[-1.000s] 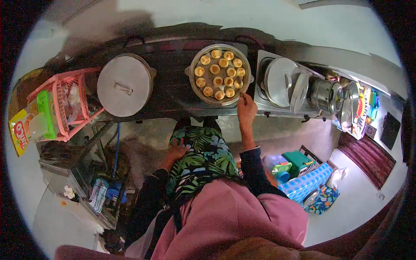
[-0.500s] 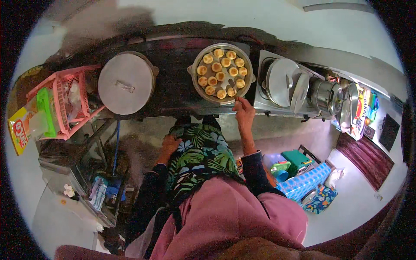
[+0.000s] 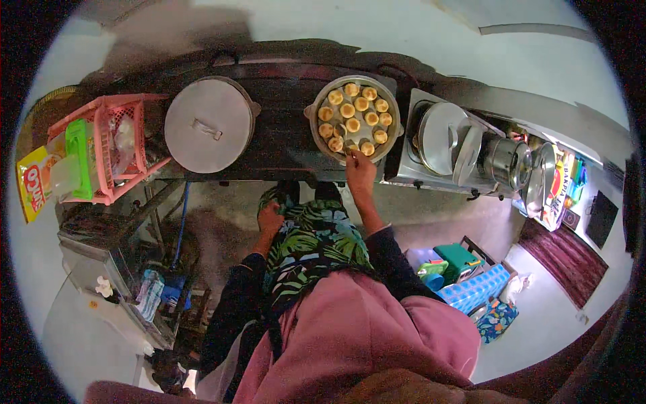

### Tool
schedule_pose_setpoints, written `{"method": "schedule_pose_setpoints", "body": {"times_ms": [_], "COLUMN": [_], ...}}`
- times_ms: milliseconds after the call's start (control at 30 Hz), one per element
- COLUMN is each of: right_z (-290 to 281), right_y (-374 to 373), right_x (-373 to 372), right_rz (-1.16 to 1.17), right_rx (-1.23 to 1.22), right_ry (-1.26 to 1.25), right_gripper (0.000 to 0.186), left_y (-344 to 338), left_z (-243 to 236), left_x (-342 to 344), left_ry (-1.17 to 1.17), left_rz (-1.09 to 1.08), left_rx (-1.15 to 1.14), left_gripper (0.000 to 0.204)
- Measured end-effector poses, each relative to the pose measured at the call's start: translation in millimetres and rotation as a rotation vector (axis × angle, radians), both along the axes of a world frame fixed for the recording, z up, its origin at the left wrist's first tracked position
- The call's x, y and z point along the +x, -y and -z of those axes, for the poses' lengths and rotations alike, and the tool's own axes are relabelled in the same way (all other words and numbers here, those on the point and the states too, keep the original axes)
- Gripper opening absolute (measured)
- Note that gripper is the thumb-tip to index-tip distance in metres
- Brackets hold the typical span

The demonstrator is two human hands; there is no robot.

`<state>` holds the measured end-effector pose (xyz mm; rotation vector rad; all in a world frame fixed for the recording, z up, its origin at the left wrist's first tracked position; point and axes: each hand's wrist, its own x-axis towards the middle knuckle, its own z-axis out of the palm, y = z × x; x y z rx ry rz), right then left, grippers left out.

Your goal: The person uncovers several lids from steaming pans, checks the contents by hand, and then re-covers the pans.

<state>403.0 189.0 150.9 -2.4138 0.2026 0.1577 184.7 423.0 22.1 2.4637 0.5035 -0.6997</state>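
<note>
A round metal pan (image 3: 362,135) on the stove holds several small round pastries (image 3: 352,125), browned on top and paler at the sides. At the pan's near rim, my right hand (image 3: 361,172) is closed on the handle of a small spatula (image 3: 346,140). The blade reaches in among the pastries at the lower left of the pan, partly lost against them. My left hand (image 3: 270,217) hangs low in front of the patterned apron (image 3: 316,232), fingers curled; whether anything is inside them is hidden.
Left of the pan stands a large pot with a flat grey lid (image 3: 205,145). A pink plastic rack (image 3: 104,158) is at the far left. To the right, a silver stove (image 3: 410,151) bears a lidded pan (image 3: 434,135), with a steel pot (image 3: 505,161) beyond.
My right hand and the spatula have moved left along the pan's near side, to other pastries. The left hand has shifted slightly beside the apron. The whole view has tilted a little.
</note>
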Motion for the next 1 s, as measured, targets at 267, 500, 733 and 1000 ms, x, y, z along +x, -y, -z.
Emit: {"method": "schedule_pose_setpoints", "body": {"times_ms": [267, 500, 733, 1000], "right_z": [-42.3, -10.2, 0.8, -5.6], "right_y": [-8.6, -12.1, -26.0, -32.4], "right_x": [-6.6, 11.3, 17.6, 30.3], "right_rz": [0.059, 0.194, 0.145, 0.235], "right_rx": [0.296, 0.362, 0.420, 0.472], "right_ry": [-0.093, -0.137, 0.027, -0.062], "right_gripper": [0.026, 0.030, 0.025, 0.022], "left_y": [-35.6, -71.9, -85.4, -86.7], "left_z": [11.0, 28.3, 39.5, 46.6], "left_x": [-21.7, -63.5, -78.8, -83.9], "left_ry": [0.088, 0.220, 0.342, 0.453], "left_rz": [-0.453, -0.956, -1.140, -1.128], "left_rx": [-0.304, -0.819, -1.321, -1.610], "left_gripper": [0.027, 0.023, 0.019, 0.015]}}
